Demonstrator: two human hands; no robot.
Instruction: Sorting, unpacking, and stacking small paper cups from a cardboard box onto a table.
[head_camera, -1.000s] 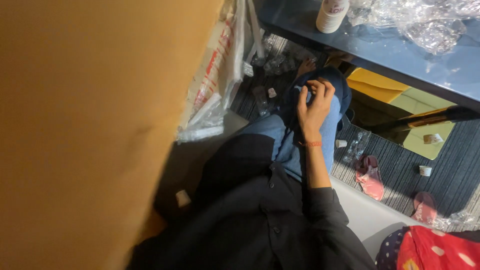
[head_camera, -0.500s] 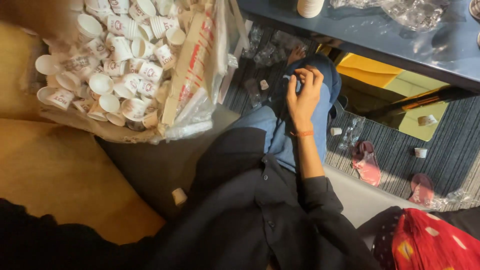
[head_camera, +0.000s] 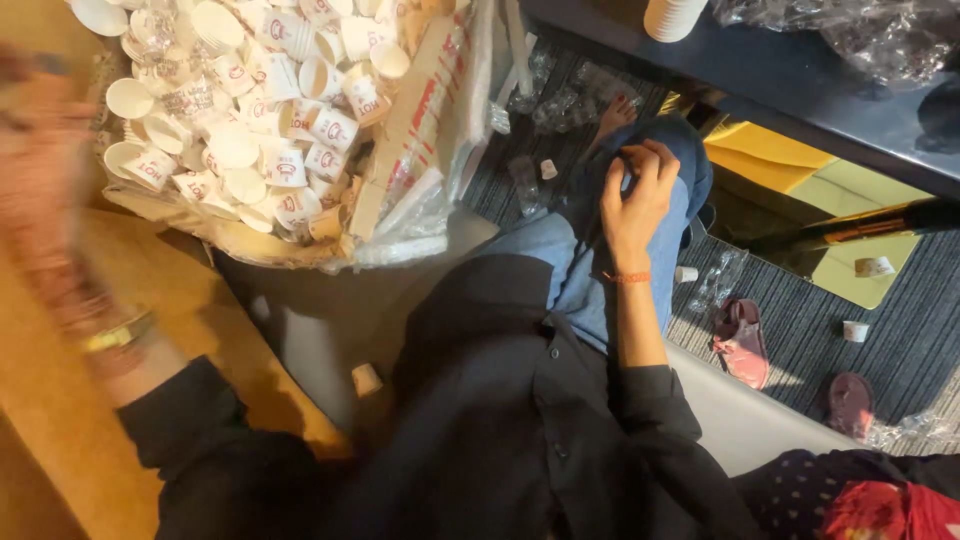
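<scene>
The right hand (head_camera: 636, 196) rests on the raised knee (head_camera: 665, 165), fingers curled, holding nothing I can make out. The left hand (head_camera: 45, 170) is a blur; its grip cannot be told. Just right of it, the cups (head_camera: 250, 120) sit heaped in the box (head_camera: 395, 150); a careless swipe could spill them.

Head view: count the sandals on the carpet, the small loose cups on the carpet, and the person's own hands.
Sandals: 2, pink sandal and dark sandal
Loose cups on carpet: 3, cup near the box, cup beside the leg, cup at far right
Hands: 2, left hand blurred, right hand on the knee
Total: 7
</scene>
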